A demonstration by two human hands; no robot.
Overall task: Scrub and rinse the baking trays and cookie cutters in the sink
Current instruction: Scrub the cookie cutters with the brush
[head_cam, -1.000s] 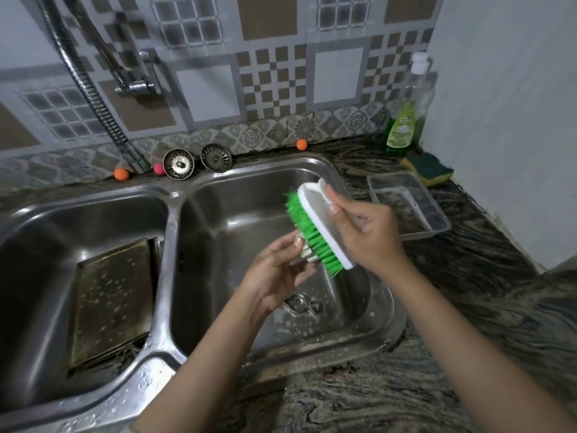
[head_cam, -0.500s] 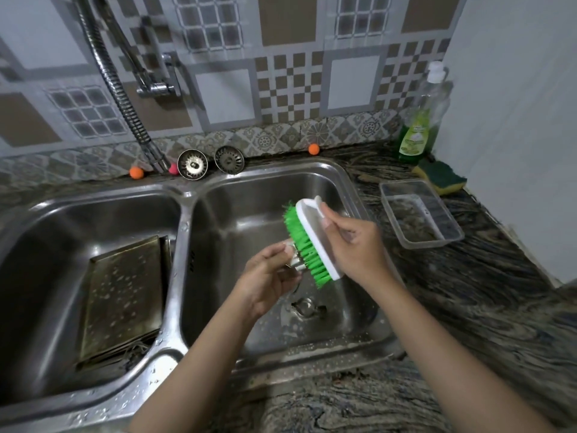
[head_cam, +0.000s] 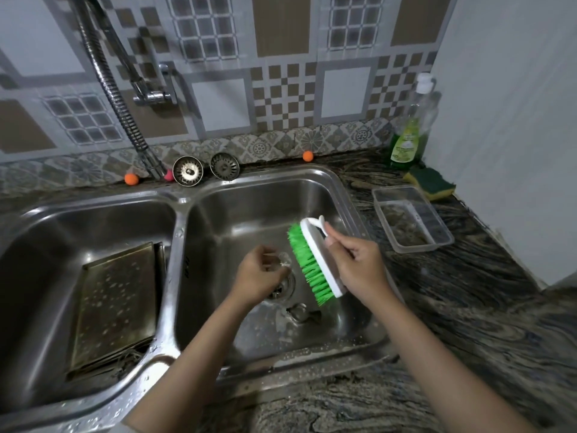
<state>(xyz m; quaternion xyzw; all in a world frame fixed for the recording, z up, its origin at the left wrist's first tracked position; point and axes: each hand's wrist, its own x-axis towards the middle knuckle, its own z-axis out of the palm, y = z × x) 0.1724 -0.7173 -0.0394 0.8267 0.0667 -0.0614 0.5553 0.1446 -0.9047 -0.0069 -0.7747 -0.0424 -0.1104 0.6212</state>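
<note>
One small shiny cookie cutter beside green-bristled brush.

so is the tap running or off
Off, it seems: no stream falls from the tap or hose into the sink.

Trays lying in L basin; brush hovering over R basin; container sitting on desk, R of sink.
</note>
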